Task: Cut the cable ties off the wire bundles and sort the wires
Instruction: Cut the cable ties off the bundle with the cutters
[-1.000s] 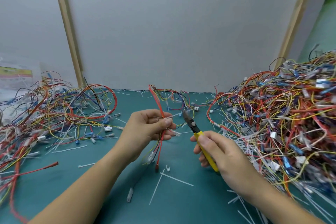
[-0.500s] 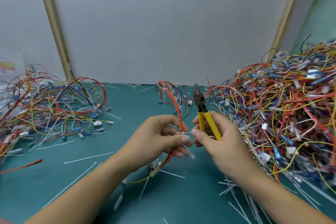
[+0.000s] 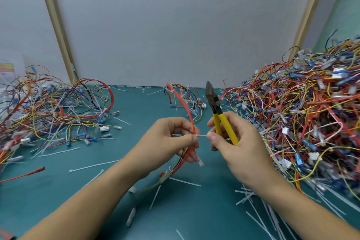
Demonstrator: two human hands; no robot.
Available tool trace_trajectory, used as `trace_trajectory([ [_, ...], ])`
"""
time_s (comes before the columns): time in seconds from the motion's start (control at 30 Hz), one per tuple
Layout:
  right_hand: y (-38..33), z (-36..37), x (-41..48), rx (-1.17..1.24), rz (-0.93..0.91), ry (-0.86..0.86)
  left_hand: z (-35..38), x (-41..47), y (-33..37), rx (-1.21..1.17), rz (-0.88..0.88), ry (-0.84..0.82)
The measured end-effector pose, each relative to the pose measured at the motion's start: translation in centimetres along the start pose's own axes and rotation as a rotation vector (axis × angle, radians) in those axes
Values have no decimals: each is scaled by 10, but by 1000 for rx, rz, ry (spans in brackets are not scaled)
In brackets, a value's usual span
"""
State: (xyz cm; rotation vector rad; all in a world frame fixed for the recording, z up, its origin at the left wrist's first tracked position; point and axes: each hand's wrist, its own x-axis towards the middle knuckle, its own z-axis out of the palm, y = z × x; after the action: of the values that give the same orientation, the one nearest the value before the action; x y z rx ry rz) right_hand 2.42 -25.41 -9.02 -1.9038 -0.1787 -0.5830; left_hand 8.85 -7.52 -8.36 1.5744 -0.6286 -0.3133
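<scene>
Hands at centre, a white cable tie (image 3: 202, 135) stretched between them.

Left hand (image 3: 171, 142) closed around a red-and-yellow wire bundle (image 3: 190, 115), pinching one tie end; right hand (image 3: 235, 146) closed on yellow-handled cutters (image 3: 218, 111), tips up toward 12 o'clock, thumb and forefinger pinching the other end. Big tangled wire heap (image 3: 302, 119) at 3 o'clock, looser wire pile (image 3: 54, 107) at 9 o'clock, cut ties (image 3: 251, 200) scattered over the green mat (image 3: 48, 191) near 5 o'clock.
</scene>
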Motion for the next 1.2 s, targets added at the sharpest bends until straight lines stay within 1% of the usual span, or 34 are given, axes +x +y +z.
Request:
trace_trajectory([
  [0.1,2,-4,0,24,14,21,-2,-2,2,-67,18,-57],
  [0.17,3,-5,-1,54,38,26,-1,-3,3,-81,34,-60],
  [0.23,1,-5,-1,109,68,29,-2,-3,4,-93,45,-24],
  [0.33,-6,-8,0,142,107,36,-9,0,6,-94,76,109],
  [0.43,-11,-9,-2,22,56,25,-18,2,9,-119,98,244],
  [0.57,-10,-6,-7,-227,18,-87,-19,2,11,-138,122,314],
  [0.63,-6,-5,-9,-323,7,-146,-17,1,11,-142,136,313],
  [0.73,-2,-5,-11,-375,-8,-153,-15,0,12,-159,162,295],
  [1.2,-3,-3,-10,-367,-25,-112,-14,0,10,-162,194,243],
])
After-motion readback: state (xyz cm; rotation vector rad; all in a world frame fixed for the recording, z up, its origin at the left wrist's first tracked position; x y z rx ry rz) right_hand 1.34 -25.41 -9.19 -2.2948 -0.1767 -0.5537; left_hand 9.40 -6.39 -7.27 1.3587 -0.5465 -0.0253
